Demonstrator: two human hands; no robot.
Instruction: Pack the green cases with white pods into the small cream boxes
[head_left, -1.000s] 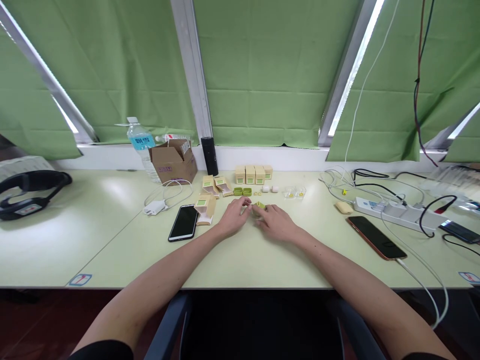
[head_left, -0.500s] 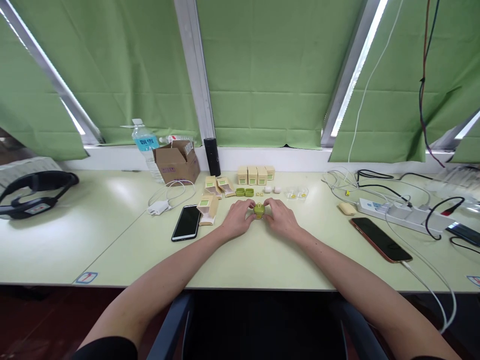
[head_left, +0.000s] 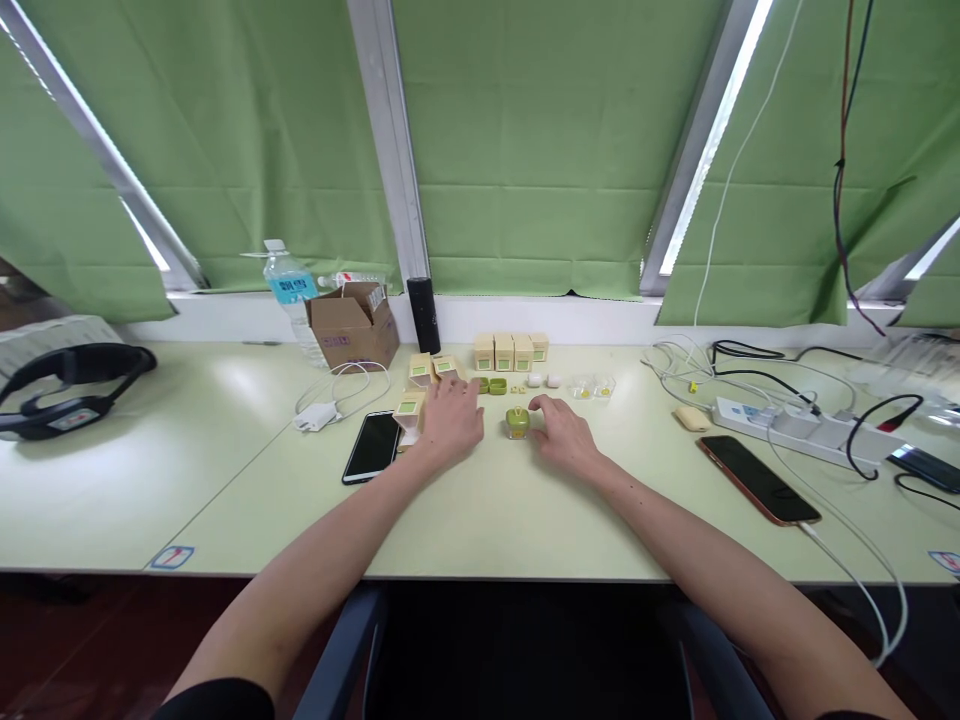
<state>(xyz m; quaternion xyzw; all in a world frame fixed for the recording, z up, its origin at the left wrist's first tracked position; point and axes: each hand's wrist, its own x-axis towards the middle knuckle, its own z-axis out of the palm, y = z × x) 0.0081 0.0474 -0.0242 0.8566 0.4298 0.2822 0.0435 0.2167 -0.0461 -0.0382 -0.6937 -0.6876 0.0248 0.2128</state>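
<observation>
A small green-topped container [head_left: 517,420] with a clear lower part stands upright on the table. My right hand [head_left: 564,434] rests just right of it, thumb and forefinger apart and holding nothing; I cannot tell whether a fingertip touches it. Farther left, my left hand [head_left: 450,418] reaches forward with fingers stretched out. It partly covers an open cream box [head_left: 444,366] behind it; whether it touches that box is unclear. Another opened cream box [head_left: 409,412] lies left of that hand. Green caps [head_left: 496,386], tiny yellow pieces [head_left: 518,389], white pieces [head_left: 534,380] and clear cups [head_left: 592,387] sit in a row behind.
Several closed cream boxes [head_left: 504,352] stand at the back. A black phone [head_left: 371,447], a charger [head_left: 316,416], a cardboard box [head_left: 352,330] and a bottle [head_left: 292,290] are left. To the right lie another phone [head_left: 757,480], a power strip [head_left: 795,432] and loose cables.
My left hand has let go of the green-topped container and moved left and forward toward the cream boxes. My right hand has stayed beside the container, which now stands in plain view.
</observation>
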